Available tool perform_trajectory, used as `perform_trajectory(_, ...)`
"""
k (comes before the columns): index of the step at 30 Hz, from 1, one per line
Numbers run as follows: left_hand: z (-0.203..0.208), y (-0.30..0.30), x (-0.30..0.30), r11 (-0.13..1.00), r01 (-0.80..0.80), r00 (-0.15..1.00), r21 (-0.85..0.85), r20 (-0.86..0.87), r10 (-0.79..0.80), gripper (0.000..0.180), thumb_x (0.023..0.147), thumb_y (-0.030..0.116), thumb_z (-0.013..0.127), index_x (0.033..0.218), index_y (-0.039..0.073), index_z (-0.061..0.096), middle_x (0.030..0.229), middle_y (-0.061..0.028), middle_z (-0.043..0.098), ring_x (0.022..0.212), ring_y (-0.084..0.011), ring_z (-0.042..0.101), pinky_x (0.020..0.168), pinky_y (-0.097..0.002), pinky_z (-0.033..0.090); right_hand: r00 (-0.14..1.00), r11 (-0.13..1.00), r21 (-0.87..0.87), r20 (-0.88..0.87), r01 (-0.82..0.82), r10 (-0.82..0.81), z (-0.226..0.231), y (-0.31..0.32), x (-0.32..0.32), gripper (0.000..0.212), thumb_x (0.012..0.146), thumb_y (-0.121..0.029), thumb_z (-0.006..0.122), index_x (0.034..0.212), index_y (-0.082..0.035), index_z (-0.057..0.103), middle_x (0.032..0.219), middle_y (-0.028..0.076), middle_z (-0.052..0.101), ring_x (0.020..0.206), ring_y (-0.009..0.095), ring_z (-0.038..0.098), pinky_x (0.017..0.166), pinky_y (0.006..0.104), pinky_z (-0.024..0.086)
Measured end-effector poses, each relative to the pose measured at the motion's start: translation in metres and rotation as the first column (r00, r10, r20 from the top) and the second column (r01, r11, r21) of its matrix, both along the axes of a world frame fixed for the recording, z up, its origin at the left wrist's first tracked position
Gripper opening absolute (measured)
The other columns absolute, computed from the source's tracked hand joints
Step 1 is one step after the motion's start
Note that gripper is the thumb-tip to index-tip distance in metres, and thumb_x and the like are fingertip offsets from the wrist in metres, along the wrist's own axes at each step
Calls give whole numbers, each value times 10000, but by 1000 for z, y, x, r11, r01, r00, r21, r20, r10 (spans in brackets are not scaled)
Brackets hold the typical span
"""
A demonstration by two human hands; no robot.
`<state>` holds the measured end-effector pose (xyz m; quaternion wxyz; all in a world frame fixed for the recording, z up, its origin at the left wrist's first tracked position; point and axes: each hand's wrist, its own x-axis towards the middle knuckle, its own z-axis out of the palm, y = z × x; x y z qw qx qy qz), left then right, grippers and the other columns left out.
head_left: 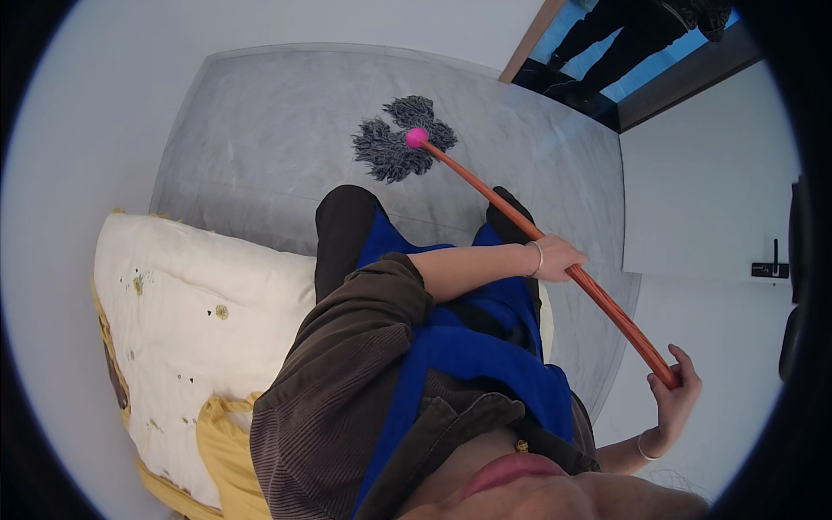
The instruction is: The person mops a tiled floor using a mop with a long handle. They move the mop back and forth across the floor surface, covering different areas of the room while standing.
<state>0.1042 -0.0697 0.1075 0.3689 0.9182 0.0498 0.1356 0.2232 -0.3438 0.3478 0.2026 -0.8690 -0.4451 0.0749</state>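
A mop with a long reddish-brown handle (498,202), a pink round joint (417,138) and dark grey, shaggy strands (392,149) slants across in front of me. Its strands lie spread in lobes on the grey floor ahead. Around the middle of the handle, my left hand (557,258) is closed, with a thin bracelet at the wrist. My right hand (678,394) is at the handle's upper end, which sits between the thumb and the partly stretched fingers. A blue apron (485,347) covers my front.
At my left is a bed with a cream, patterned cover (199,295) and yellow cloth (230,455). Grey floor (269,113) meets white walls ahead. A white door with a dark handle (770,269) is on the right. Dark-trousered legs of a person (620,39) show beyond a wooden frame.
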Motion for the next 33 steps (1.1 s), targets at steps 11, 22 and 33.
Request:
perform_trajectory(11, -23, 62, -23, 989, -147, 989, 37, 36, 145, 230, 739, 176, 637, 952, 127, 567, 774, -112, 639, 764, -331, 622, 687, -436, 468, 1000, 999, 32, -2, 8, -8, -18, 70, -23, 474, 594, 55, 733, 1054, -26, 651, 587, 41, 507, 532, 114, 481, 533, 243, 424)
perform_trajectory(22, -115, 158, -115, 775, -567, 817, 278, 70, 573, 280, 646, 169, 709, 885, 137, 566, 936, -48, 584, 1016, -267, 532, 867, -402, 414, 969, 962, 123, 7, -246, 247, -178, 179, -77, 329, 639, -166, 776, 955, -123, 694, 714, 98, 664, 628, 249, 652, 596, 330, 504)
perform_trajectory(33, -124, 195, -176, 577, -812, 516, -89, 352, 781, 314, 699, 24, 636, 994, 103, 563, 1005, -104, 530, 1017, -293, 522, 775, -377, 508, 474, 873, -103, -867, -477, 156, -234, 338, -135, 396, 765, -204, 730, 1087, -15, 596, 702, 52, 586, 601, 142, 584, 516, 265, 458)
